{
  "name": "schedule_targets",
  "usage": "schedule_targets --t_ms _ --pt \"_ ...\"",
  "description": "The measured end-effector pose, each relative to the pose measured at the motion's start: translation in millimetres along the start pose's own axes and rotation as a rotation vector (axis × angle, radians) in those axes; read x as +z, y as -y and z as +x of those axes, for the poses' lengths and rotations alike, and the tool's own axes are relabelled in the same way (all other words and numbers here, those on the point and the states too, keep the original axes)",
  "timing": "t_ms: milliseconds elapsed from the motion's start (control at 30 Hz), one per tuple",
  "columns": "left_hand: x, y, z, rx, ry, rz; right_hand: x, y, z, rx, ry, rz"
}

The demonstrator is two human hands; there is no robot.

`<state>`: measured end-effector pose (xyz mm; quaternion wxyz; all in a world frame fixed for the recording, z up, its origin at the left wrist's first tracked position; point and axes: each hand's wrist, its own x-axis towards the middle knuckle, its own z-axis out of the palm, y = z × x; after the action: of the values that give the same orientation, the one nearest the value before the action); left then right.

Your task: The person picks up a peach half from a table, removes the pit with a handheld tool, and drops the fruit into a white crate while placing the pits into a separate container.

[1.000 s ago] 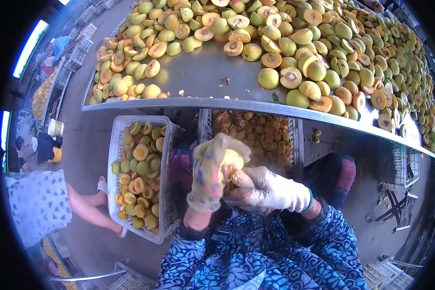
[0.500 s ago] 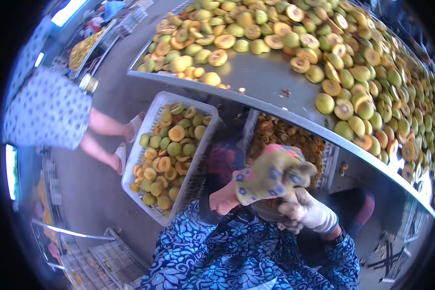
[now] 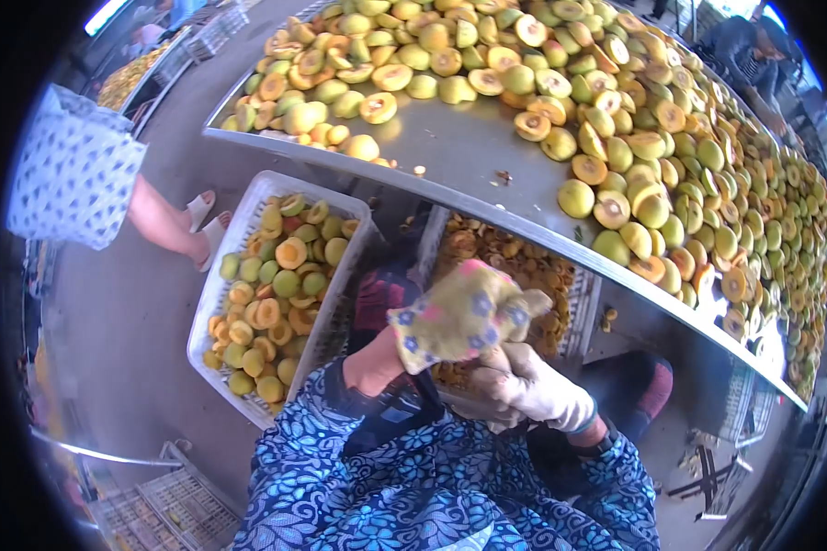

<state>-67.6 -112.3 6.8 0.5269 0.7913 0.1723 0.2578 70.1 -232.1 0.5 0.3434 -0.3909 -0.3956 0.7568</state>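
Observation:
My left hand (image 3: 459, 317), in a yellow flowered glove, is curled closed with its back to the camera. It hangs over a white crate of peach pits and scraps (image 3: 515, 262). The peach it gripped a second ago is hidden behind the glove. My right hand (image 3: 528, 386), in a white glove, sits just below and touches the left glove. Its fingers are curled, and whatever they hold is hidden. At my left knee, a white crate (image 3: 248, 207) holds halved and whole peaches (image 3: 280, 285).
A steel table (image 3: 469, 147) curves across in front of me, heaped with green-yellow peaches and halves (image 3: 616, 110). A person in a spotted garment and sandals (image 3: 73, 170) stands at the left. Empty wire crates (image 3: 175, 505) lie on the floor at lower left.
My left hand has rolled over, so the peach seen a second ago is now behind the glove. The view swung left, then partly back. The person at left walked further up the aisle.

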Motion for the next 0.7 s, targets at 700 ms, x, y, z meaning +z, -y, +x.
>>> schedule_targets --t_ms 700 --pt "-159.7 69.8 -101.7 -0.584 -0.612 1.078 -14.3 -17.9 2.5 0.011 -0.356 0.046"
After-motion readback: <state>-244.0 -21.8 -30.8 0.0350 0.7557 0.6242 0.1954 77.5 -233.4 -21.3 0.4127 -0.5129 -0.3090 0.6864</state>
